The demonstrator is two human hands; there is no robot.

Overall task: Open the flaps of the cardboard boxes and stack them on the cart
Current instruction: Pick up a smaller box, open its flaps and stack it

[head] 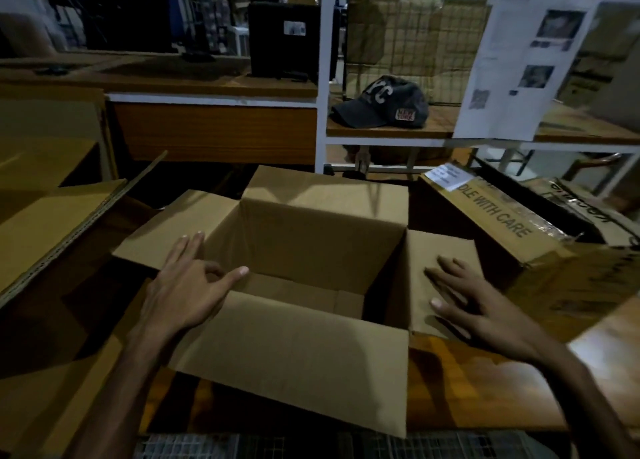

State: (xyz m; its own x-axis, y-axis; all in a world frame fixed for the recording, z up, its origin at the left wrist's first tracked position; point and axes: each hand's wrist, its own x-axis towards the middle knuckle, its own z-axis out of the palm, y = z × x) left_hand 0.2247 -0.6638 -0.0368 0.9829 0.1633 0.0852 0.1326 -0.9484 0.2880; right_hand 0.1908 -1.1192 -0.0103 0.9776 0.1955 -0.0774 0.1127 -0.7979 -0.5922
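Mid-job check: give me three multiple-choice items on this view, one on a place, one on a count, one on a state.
1. Where does the cap lie?
A. on a shelf behind the box
B. inside the box
C. on the floor

2. How many flaps of the middle box are folded out?
A. one
B. two
C. four

3. How is the right hand?
A. clenched in a fist
B. flat on the right flap
C. out of view

Answers: 1 A, the cap sits on the wooden shelf; 2 C, all four spread outward; 3 B, straight fingers press the flap.
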